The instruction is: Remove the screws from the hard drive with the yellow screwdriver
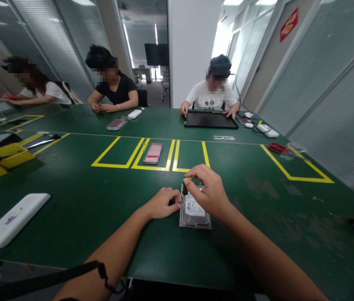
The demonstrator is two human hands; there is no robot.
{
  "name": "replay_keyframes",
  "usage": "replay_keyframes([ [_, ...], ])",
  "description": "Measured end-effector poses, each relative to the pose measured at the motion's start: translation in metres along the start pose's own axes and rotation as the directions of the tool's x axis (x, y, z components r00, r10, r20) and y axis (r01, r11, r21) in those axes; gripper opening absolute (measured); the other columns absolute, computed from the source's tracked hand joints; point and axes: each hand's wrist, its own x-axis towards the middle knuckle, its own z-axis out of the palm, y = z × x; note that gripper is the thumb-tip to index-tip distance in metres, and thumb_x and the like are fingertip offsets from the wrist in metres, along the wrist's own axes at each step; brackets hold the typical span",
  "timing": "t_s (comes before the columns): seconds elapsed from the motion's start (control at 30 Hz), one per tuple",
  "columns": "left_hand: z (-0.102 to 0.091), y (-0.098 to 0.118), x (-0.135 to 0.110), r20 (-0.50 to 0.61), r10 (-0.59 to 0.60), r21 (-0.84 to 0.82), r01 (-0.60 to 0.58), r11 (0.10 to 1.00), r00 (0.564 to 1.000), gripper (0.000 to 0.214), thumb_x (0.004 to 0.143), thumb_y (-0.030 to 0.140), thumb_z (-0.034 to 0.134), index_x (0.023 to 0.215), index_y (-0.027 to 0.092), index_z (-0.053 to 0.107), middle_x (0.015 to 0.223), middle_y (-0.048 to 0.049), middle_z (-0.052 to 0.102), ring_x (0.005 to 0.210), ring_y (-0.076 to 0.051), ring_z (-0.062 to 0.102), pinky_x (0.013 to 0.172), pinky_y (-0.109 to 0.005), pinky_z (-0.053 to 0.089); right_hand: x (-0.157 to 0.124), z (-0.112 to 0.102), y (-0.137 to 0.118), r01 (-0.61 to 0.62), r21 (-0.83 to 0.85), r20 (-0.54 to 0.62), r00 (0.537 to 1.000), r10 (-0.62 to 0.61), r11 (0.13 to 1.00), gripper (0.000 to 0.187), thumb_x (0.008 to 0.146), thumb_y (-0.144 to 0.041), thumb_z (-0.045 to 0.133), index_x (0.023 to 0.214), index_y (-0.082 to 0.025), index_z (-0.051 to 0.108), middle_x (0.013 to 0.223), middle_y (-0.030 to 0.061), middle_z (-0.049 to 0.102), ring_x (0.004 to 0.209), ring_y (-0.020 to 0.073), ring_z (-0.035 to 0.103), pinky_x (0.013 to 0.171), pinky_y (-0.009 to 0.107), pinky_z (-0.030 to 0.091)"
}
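Observation:
A silver hard drive (196, 220) with a white label lies flat on the green table in front of me. My left hand (165, 203) is closed at its left edge, thumb and forefinger pinched against it. Above the drive's upper left part, my right hand (209, 190) grips a small screwdriver (185, 189) with a dark and yellow handle, held roughly upright between thumb and fingers. The screwdriver's tip points down at the drive's left edge, close to my left fingertips. Whether the tip sits in a screw is too small to tell.
Yellow tape (152, 168) marks boxes on the table (101, 234); a pink phone (153, 153) lies in one. A white power bank (14, 219) and yellow bins (14, 156) are left. Red-handled pliers (278, 148) lie right. Several people sit opposite, one handling a black panel (210, 119).

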Motion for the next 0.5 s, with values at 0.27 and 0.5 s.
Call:
replay_keyframes([
  [0.27,0.0002,0.0004,0.0002,0.0,-0.008,0.004,0.008,1.0,1.0,0.005,0.085,0.023,0.061,0.088,0.02,0.058,0.084,0.0019,0.064,0.082,-0.018,0.058,0.08,-0.031,0.036,-0.0005,0.0004,0.0002,-0.004,0.002,-0.005,1.0,0.004,1.0,0.006,0.09,-0.023,0.06,0.089,-0.019,0.064,0.087,0.0037,0.064,0.082,0.016,0.056,0.07,0.03,0.041],
  [0.5,0.0011,0.0004,-0.0002,-0.004,-0.013,0.012,0.013,1.0,1.0,0.006,0.085,0.025,0.061,0.088,0.02,0.059,0.083,0.0024,0.064,0.082,-0.018,0.057,0.08,-0.03,0.037,-0.0003,0.0015,0.0005,-0.006,-0.007,-0.017,1.0,0.006,1.0,0.004,0.087,-0.019,0.058,0.088,-0.019,0.062,0.084,0.0029,0.064,0.079,0.0161,0.056,0.069,0.03,0.041],
])
